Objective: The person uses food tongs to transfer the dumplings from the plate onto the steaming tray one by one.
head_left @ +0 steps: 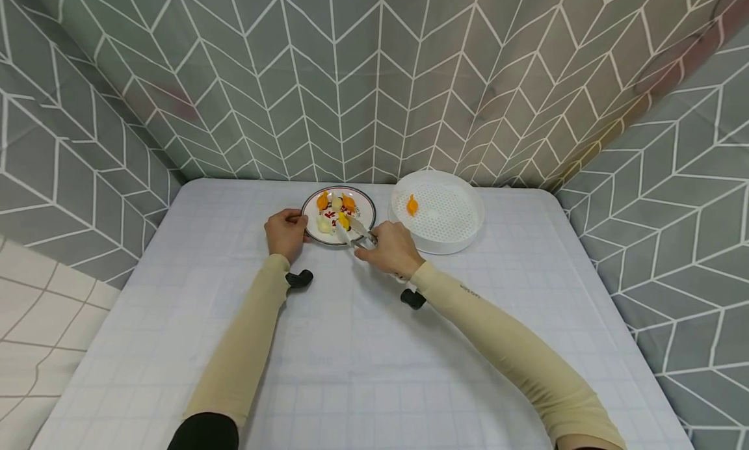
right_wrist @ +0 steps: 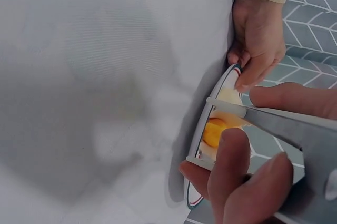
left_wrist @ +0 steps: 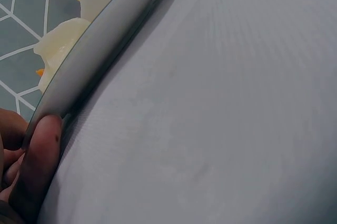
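While I am looking down over the person's arms in the head view, the left hand (head_left: 285, 234) is holding the left edge of a round plate (head_left: 364, 208) with a dark rim. The right hand (head_left: 391, 250) is holding metal tongs (head_left: 363, 231), its grip curling around them, and their far ends are reaching over the plate to a yellow piece (head_left: 343, 220). Around that, two orange pieces (head_left: 322, 200) and some pale pieces (head_left: 324, 224) are lying on the plate. Just to the plate's right, a round white tray (head_left: 450, 206) dotted with small holes is resting on the white surface (head_left: 328, 359), carrying one orange lump (head_left: 412, 205) towards its left side. Beige sleeves (head_left: 248, 346) are covering the forearms, and a grey wall covering (head_left: 351, 79) with white lines is hanging behind.

From the left wrist, the plate's side is running slantwise, and the left hand's grip is pinching its edge, one finger lying along the outside. A pale piece is showing above the rim.

From the right wrist, the tongs' pale tips (right_wrist: 227, 107) are standing a little apart, one on either side of the yellow piece on the plate; I cannot tell whether they are touching it. Farther off, the left hand is gripping the plate's rim.
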